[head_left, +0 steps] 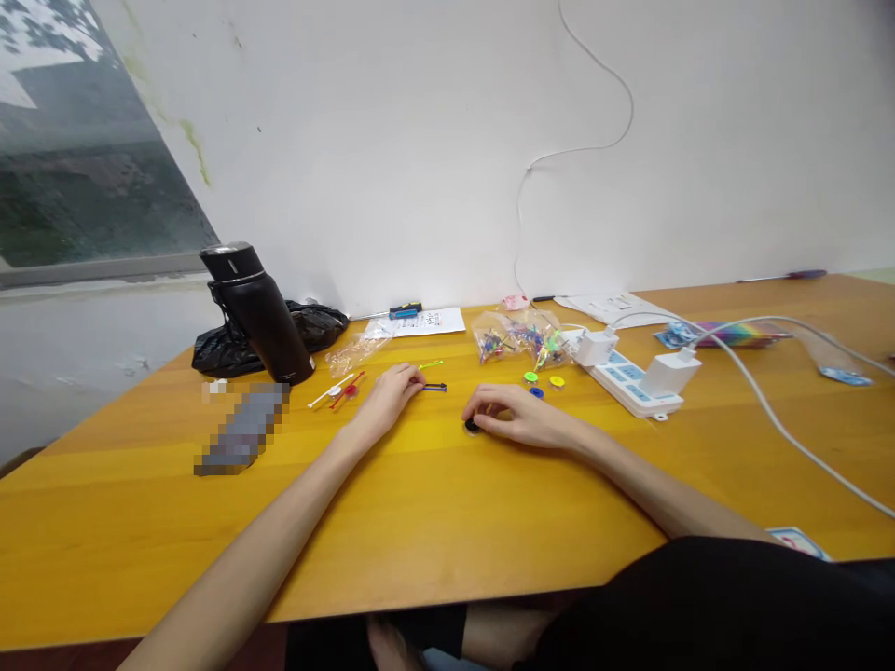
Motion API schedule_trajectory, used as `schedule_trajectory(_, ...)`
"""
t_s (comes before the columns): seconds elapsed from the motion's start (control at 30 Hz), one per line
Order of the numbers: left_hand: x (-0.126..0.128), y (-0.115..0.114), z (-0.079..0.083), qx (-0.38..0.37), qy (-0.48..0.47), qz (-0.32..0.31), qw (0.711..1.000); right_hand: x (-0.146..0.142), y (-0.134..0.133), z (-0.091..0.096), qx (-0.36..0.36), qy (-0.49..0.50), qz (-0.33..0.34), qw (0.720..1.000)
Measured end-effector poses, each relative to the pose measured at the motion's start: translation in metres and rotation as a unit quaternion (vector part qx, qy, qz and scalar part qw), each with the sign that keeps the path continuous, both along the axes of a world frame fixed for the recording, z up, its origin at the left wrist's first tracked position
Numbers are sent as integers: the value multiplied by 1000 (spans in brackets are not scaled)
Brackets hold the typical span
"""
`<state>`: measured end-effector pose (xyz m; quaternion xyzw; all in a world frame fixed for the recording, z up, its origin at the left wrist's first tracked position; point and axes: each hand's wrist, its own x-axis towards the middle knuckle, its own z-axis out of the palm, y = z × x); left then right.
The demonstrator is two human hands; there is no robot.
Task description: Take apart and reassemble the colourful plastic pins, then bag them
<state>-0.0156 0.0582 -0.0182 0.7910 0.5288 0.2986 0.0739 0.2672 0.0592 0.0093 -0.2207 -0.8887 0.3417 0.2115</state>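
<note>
My left hand [392,396] is closed, with its fingertips at the near ends of a thin black stick [437,385] and a blue stick [437,390] that lie close together. A yellow-green stick [432,364] lies just beyond those fingers. Between the thumb and fingers of my right hand [517,417] is a small round black disc [471,426], low at the table. Green [530,377], yellow [557,382] and blue discs [536,393] lie beyond the right hand. To the left hand's left are a white stick [331,390] and a red stick [348,390] with matching discs.
A black bottle [262,317] stands at the left by a black plastic bag [318,326] and a pixelated object [241,429]. Clear bags of coloured parts [521,337] lie at the back. A white power strip [640,387] with plugs and cables [769,401] is at right.
</note>
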Motion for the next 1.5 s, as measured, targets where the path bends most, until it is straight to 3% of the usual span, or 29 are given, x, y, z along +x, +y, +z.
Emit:
schedule_trajectory(0.7,1,-1,-2,41,-9,-14,999,0,1,-2,3,4,3,1000)
schedule_trajectory(0.87,8,-7,10,75,-103,-7,992,-1,2,-4,19,9,-16,1000)
schedule_trajectory(1.0,24,-12,17,-34,-276,-42,960,-1,6,-5,38,29,-69,996)
schedule_trajectory(1.1,38,-16,16,-129,-361,-89,919,-1,8,-4,37,44,-92,994)
schedule_trajectory(1.2,49,-21,12,-174,-423,-129,880,-1,8,-4,35,59,-89,994)
schedule_trajectory(1.3,55,-25,9,-157,-423,-156,879,-3,6,-3,-2,60,-94,994)
schedule_trajectory(1.5,57,-26,9,-115,-387,-160,901,-7,5,-6,-154,91,-79,981)
